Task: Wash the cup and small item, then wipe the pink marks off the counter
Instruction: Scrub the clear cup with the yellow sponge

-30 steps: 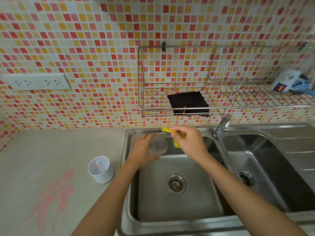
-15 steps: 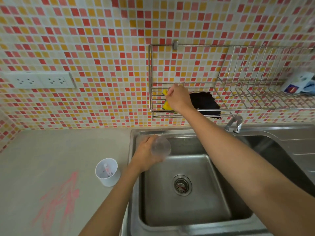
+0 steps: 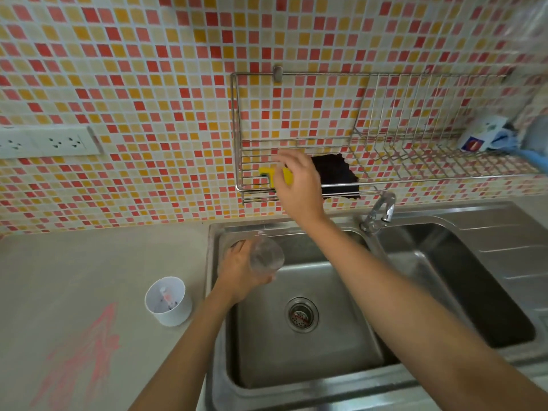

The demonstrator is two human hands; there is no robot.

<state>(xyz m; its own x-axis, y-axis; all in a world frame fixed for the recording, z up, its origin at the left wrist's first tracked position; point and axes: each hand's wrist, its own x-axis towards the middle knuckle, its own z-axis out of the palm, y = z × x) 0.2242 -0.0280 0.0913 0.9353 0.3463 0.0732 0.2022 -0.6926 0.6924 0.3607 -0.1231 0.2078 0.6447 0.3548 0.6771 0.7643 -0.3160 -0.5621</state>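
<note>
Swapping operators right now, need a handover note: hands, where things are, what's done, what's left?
Left hand: holds the clear cup over the left sink basin.
Right hand: at the yellow sponge in the wall rack; grip unclear.
White cup stands on the counter with a small item inside. Pink marks are on the counter nearer the camera.
Done: nothing I can confirm; no water visibly running.
Left: finish the clear cup, wash the small item, wipe the marks. The black cloth in the rack might serve.

Wire rack [image 3: 415, 164], black cloth [image 3: 335, 179], wall sockets [image 3: 47, 142], tap [image 3: 384, 207]
</note>
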